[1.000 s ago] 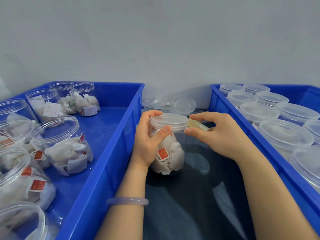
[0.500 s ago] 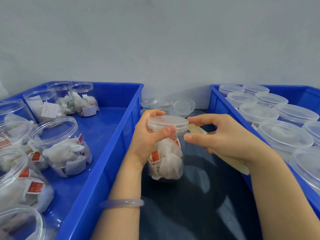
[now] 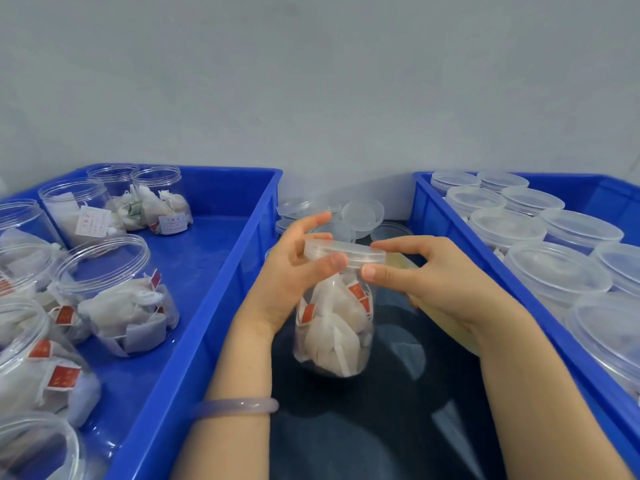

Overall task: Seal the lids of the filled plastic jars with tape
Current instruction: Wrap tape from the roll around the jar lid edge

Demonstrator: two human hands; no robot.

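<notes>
A clear plastic jar (image 3: pixel 334 327) filled with white tea bags with red tags is held up between the two blue bins, its translucent lid (image 3: pixel 343 252) on top. My left hand (image 3: pixel 294 271) grips the jar just under the lid, thumb across the front. My right hand (image 3: pixel 436 278) pinches at the lid's right edge with thumb and forefinger. A strip of pale yellowish tape (image 3: pixel 403 262) runs from the lid behind my right hand. The tape roll is hidden.
The left blue bin (image 3: pixel 221 271) holds several open filled jars (image 3: pixel 117 296). Lidded jars (image 3: pixel 554 271) fill the right blue bin (image 3: pixel 450 223). Loose lids (image 3: pixel 362 213) lie by the wall behind the jar. A dark surface (image 3: pixel 381 427) lies below my arms.
The jar has risen off the dark surface and tipped more upright toward me. My right hand's fingers closed in on the lid edge, drawing the tape along it.
</notes>
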